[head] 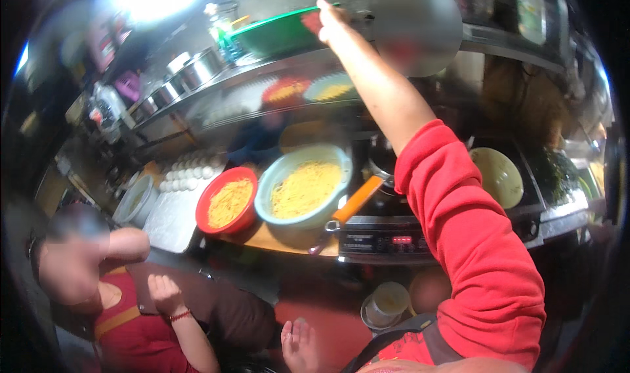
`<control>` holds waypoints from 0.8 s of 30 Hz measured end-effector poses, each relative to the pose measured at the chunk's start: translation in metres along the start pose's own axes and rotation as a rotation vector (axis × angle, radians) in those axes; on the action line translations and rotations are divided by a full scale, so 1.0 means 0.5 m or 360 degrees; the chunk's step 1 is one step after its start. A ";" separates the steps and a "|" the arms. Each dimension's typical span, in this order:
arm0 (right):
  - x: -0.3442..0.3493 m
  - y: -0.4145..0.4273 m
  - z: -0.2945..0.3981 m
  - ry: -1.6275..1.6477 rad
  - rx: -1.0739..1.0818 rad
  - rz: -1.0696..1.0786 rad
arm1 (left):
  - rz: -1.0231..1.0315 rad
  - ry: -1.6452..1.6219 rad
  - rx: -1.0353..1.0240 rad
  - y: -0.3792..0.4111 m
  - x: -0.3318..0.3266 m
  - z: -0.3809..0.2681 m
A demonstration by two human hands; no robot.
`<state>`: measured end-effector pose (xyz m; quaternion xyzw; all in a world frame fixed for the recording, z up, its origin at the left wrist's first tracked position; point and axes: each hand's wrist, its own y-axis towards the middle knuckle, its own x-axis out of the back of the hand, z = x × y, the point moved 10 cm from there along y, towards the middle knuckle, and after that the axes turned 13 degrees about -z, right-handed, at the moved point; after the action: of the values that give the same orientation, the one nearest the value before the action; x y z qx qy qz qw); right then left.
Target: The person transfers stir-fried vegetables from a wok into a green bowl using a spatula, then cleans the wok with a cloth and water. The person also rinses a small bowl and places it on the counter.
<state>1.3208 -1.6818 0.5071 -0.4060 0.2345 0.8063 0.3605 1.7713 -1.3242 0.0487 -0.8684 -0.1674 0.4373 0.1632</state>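
Note:
My right hand (pixel 331 20) is stretched up to the right end of a green plastic tray (pixel 280 34) on the shelf. Its fingers are at the rim beside a blurred reddish patch; whether they grip anything is unclear. Low in the picture, my left hand (pixel 299 346) is raised with its fingers apart, holding nothing. Beneath the reaching arm, a pan with an orange handle (pixel 358 202) sits on a black induction cooker (pixel 376 242) with a lit red display. Left of it stand a pale blue basin (pixel 263 210) and a red bowl (pixel 201 214), both holding yellow noodles (pixel 307 188).
At left, a co-worker (pixel 147 319) in a red top and brown apron holds both hands raised. Several white eggs (pixel 184 173) lie behind a metal tray (pixel 170 220). Steel pots (pixel 202 68) and a bottle (pixel 224 38) line the shelf. A cream bowl (pixel 499 178) rests at right.

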 end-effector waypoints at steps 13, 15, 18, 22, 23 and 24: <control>0.406 -0.383 0.400 -0.1135 0.1094 0.0767 | 0.0852 0.0576 0.0521 -0.229 -0.300 0.357; 0.524 -0.537 0.556 -0.0556 0.0363 0.1253 | 0.0916 0.0702 0.0467 -0.312 -0.334 0.393; 0.857 -0.529 0.715 -0.0462 0.1294 0.1147 | 0.1164 0.0866 0.0762 -0.426 -0.374 0.599; 1.410 -0.578 0.758 -0.0812 0.0051 -0.0223 | 0.1443 0.1117 0.0998 -0.642 -0.432 0.778; 1.523 -0.632 0.792 -0.0812 0.0126 -0.0389 | 0.1589 0.1076 0.1065 -0.699 -0.454 0.796; 1.593 -0.728 0.872 -0.0924 0.0239 -0.0632 | 0.1622 0.1111 0.1178 -0.744 -0.461 0.842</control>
<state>1.0630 -0.8483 0.0641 -0.1700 0.0974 0.7829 0.5904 1.2438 -1.0351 0.1335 -0.8155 0.4797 0.1840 0.2664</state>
